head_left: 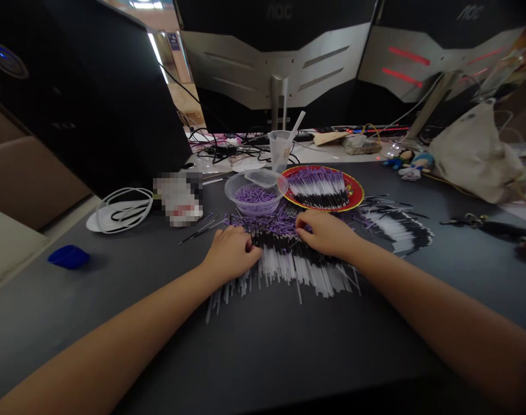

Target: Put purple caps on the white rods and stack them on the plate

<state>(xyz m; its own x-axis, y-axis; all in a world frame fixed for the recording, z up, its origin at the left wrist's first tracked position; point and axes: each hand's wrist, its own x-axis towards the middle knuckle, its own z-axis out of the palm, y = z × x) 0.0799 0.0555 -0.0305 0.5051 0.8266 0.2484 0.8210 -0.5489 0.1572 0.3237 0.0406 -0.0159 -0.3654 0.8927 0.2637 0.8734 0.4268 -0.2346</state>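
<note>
A wide pile of thin sticks (284, 268), white at the near end and black further in, lies on the dark table, with loose purple pieces (284, 219) behind it. At the pile's left edge rests my left hand (231, 251), its fingers curled. My right hand (325, 231) is bent over the right part of the black ends and purple pieces, fingers closed. What either hand holds is too small to tell. Just behind stand a clear bowl (256, 202) of purple pieces and a red plate (355, 196) bearing finished-looking sticks with purple tips.
Another bundle of sticks (396, 227) lies right of the plate. A plastic cup (280, 151) with a straw stands behind the bowl. Further out are a blue cap (68, 256), a coiled white cable (124, 210), keys (487, 225), a beige bag (476, 153) and monitors (280, 52).
</note>
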